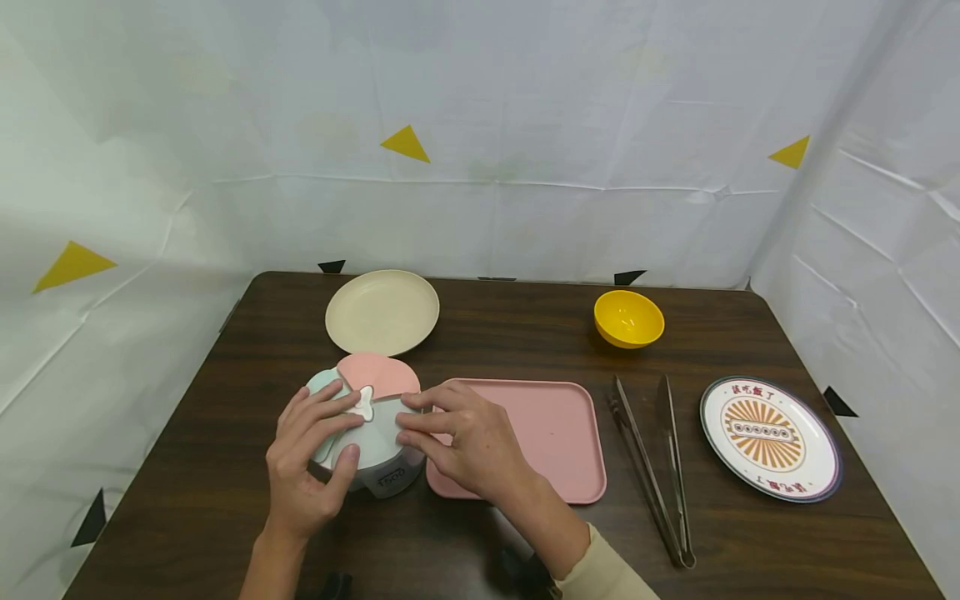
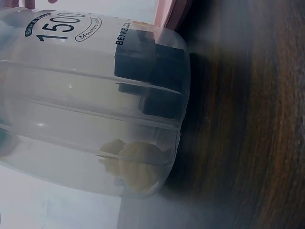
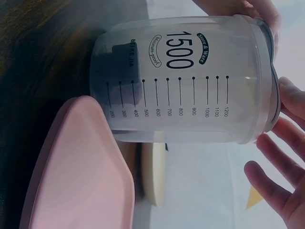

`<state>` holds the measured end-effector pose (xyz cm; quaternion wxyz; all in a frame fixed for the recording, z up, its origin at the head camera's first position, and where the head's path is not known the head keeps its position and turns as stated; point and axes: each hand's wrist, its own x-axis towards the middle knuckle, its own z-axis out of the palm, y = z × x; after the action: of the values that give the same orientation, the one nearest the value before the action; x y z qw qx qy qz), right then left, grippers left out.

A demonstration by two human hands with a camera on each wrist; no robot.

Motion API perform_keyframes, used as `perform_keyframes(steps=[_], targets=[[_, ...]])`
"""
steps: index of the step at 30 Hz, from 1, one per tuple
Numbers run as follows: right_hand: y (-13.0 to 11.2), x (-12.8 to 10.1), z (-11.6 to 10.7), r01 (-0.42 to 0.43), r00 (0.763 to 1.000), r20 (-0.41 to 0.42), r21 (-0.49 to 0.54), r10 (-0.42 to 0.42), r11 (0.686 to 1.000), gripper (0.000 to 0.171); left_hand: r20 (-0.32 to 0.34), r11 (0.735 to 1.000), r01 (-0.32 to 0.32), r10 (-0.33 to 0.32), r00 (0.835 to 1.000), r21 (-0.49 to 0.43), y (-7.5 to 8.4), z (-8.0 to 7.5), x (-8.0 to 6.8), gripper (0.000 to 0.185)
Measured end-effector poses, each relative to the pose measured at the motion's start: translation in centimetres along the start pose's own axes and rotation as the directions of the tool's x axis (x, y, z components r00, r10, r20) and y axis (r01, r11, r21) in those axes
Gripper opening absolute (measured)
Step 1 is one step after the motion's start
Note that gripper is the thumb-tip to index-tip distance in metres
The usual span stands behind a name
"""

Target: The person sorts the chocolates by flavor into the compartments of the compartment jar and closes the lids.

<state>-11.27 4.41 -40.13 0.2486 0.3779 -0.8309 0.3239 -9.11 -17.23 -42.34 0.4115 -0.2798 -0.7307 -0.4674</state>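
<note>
A translucent storage jar [image 3: 209, 95] marked 1500 stands upright on the table, left of centre. Its lid [image 1: 378, 437] has flaps in pink, pale blue and grey-green, with a white bow-like piece [image 1: 365, 403] in the middle. From the near left, my left hand [image 1: 303, 462] rests on the lid with fingers spread over its top. My right hand [image 1: 468, 437] touches the lid's right side with its fingertips; the right wrist view shows those fingers spread. Through the jar wall I see dark blocky pieces [image 2: 162, 71] and a pale yellowish rounded thing [image 2: 140, 167].
Right beside the jar lies a pink tray [image 1: 558, 442]. A cream plate [image 1: 382, 312] is behind it. Further right are a yellow bowl [image 1: 628, 319], metal tongs [image 1: 660, 492] with spread arms, and a printed white plate [image 1: 817, 442]. White sheeting [image 1: 525, 225] hangs around the table.
</note>
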Motion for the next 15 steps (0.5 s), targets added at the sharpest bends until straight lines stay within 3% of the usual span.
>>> perform_keyframes(steps=[10, 15], targets=[[0.0, -0.2, 0.0, 0.011, 1.000, 0.006, 0.016, -0.011, 1.000, 0.023, 0.006, 1.000, 0.027, -0.027, 1.000, -0.010, 0.3, -0.1, 0.2, 0.018], [-0.1, -0.5, -0.5, -0.016, 0.998, 0.062, 0.027, 0.015, 0.999, 0.026, 0.040, 0.999, 0.043, -0.043, 0.998, -0.001, 0.8, -0.2, 0.5, 0.018]])
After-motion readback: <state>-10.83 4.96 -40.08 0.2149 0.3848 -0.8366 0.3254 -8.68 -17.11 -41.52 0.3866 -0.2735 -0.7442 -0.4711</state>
